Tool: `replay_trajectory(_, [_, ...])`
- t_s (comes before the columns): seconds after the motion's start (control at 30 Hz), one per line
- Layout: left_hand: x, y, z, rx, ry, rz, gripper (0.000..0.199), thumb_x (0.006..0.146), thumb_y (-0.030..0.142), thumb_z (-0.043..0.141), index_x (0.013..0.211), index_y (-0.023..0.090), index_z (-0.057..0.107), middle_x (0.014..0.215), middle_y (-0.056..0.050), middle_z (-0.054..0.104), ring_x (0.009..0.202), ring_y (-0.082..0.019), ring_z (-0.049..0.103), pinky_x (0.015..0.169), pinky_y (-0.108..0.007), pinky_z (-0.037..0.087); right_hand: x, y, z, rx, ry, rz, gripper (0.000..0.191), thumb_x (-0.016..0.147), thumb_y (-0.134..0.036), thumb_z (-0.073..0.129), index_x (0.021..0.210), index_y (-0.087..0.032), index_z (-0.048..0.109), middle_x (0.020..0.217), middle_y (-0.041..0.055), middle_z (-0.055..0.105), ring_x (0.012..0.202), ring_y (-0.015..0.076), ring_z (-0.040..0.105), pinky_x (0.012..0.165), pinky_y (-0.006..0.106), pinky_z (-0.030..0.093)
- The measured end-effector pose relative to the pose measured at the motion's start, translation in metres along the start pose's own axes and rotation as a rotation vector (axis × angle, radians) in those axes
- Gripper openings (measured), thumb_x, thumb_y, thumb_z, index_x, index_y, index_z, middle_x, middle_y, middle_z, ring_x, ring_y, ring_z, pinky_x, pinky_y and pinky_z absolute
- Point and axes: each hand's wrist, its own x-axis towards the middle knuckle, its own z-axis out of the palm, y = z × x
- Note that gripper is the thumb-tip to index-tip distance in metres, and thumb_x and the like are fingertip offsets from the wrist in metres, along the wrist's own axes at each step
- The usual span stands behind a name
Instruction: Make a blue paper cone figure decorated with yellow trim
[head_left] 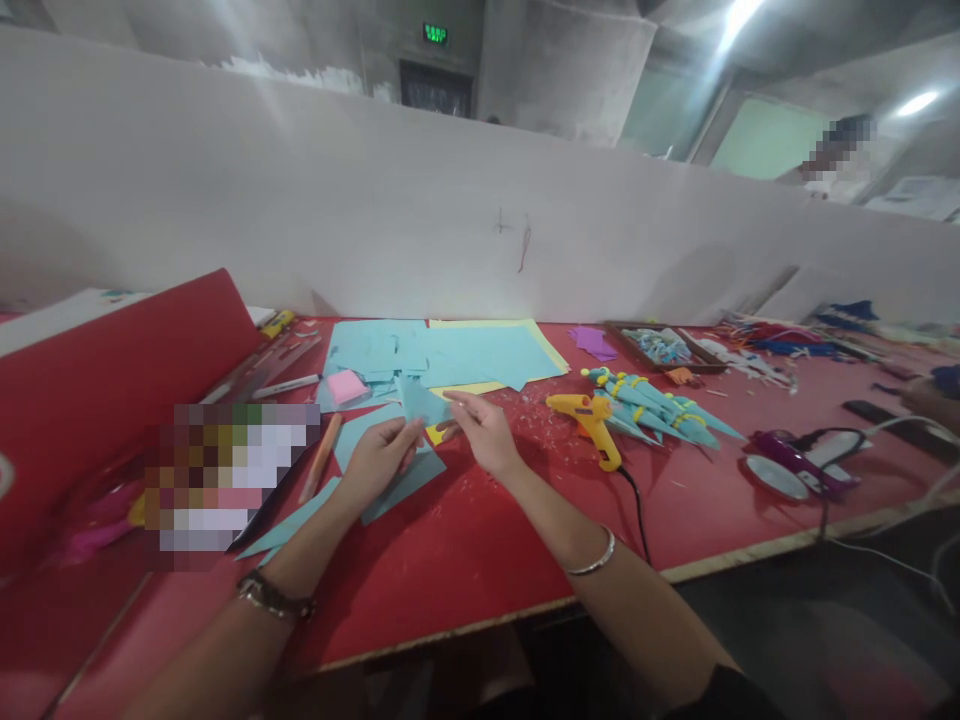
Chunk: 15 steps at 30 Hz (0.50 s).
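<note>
A small piece of light blue paper (424, 402) is held up above the table, slightly blurred. My left hand (384, 455) pinches its lower left side between thumb and fingers. At the paper's right edge is my right hand (484, 430), its fingers stretched out and apart; whether they touch the paper is hard to see. Under my hands lie loose blue paper pieces (405, 492), and a bit of yellow (436, 436) shows between the hands. Beyond them, large blue sheets (487, 352) rest partly on yellow paper. A pink pad of paper (346, 387) lies left of the held piece.
Right of my hands, a yellow glue gun (596, 425) lies beside blue paper cones (652, 408) with yellow trim. Farther right are a scrap tray (664, 347) and a purple corded device (802, 465). An orange stick (321, 458) and a pen (286, 385) lie left.
</note>
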Motion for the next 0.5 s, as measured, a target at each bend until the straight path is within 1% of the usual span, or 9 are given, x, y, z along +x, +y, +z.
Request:
replay_trajectory(0.07, [-0.0005, 0.0016, -0.0003, -0.012, 0.011, 0.035, 0.036, 0.073, 0.048, 0.042, 0.055, 0.018, 0.048, 0.035, 0.007, 0.038, 0.034, -0.007, 0.032, 0.038, -0.019, 0.026, 0.0007, 0.0002, 0.0003, 0.053, 0.011, 0.026, 0.037, 0.071, -0.043, 0.055, 0.098, -0.018, 0.056, 0.061, -0.0025, 0.062, 0.051, 0.0090, 0.058, 0.055, 0.024, 0.048])
replay_trajectory(0.13, [-0.0012, 0.0023, -0.0005, -0.013, 0.030, 0.036, 0.037, 0.074, 0.048, 0.040, 0.054, 0.018, 0.047, 0.036, 0.006, 0.037, 0.035, -0.007, 0.031, 0.039, -0.020, 0.025, 0.0008, -0.0002, 0.0005, 0.072, -0.005, 0.044, 0.038, 0.069, -0.043, 0.057, 0.095, -0.016, 0.056, 0.058, -0.0028, 0.061, 0.049, 0.0086, 0.057, 0.054, 0.023, 0.048])
replay_trajectory(0.2, [-0.0019, 0.0022, -0.0005, -0.016, 0.055, 0.032, 0.039, 0.076, 0.049, 0.038, 0.053, 0.018, 0.046, 0.035, 0.006, 0.035, 0.035, -0.007, 0.029, 0.039, -0.020, 0.024, 0.0002, -0.0009, 0.0004, 0.064, -0.035, 0.052, 0.035, 0.069, -0.043, 0.057, 0.090, -0.016, 0.055, 0.057, -0.0030, 0.060, 0.048, 0.0084, 0.057, 0.053, 0.023, 0.048])
replay_trajectory(0.33, [-0.0022, 0.0016, -0.0005, 0.009, 0.085, 0.025, 0.039, 0.078, 0.047, 0.034, 0.053, 0.018, 0.044, 0.035, 0.006, 0.032, 0.036, -0.008, 0.029, 0.040, -0.021, 0.025, -0.0012, -0.0025, -0.0009, 0.004, -0.093, 0.026, 0.028, 0.074, -0.044, 0.052, 0.077, -0.017, 0.052, 0.052, -0.0039, 0.058, 0.046, 0.0082, 0.056, 0.051, 0.022, 0.046])
replay_trajectory(0.4, [-0.0014, 0.0011, -0.0009, 0.069, 0.094, 0.069, 0.039, 0.078, 0.046, 0.034, 0.052, 0.018, 0.044, 0.039, 0.005, 0.037, 0.039, -0.009, 0.033, 0.043, -0.021, 0.028, -0.0016, -0.0025, -0.0017, -0.018, -0.099, 0.020, 0.029, 0.075, -0.046, 0.050, 0.073, -0.017, 0.050, 0.049, -0.0047, 0.056, 0.044, 0.0079, 0.055, 0.048, 0.021, 0.045])
replay_trajectory(0.5, [0.0003, -0.0015, -0.0018, 0.177, 0.110, 0.168, 0.034, 0.075, 0.045, 0.039, 0.055, 0.018, 0.048, 0.050, 0.003, 0.047, 0.050, -0.010, 0.041, 0.049, -0.021, 0.033, -0.0022, -0.0011, -0.0015, -0.048, -0.117, 0.035, 0.031, 0.075, -0.048, 0.048, 0.071, -0.017, 0.048, 0.046, -0.0060, 0.054, 0.037, 0.0068, 0.050, 0.042, 0.019, 0.041])
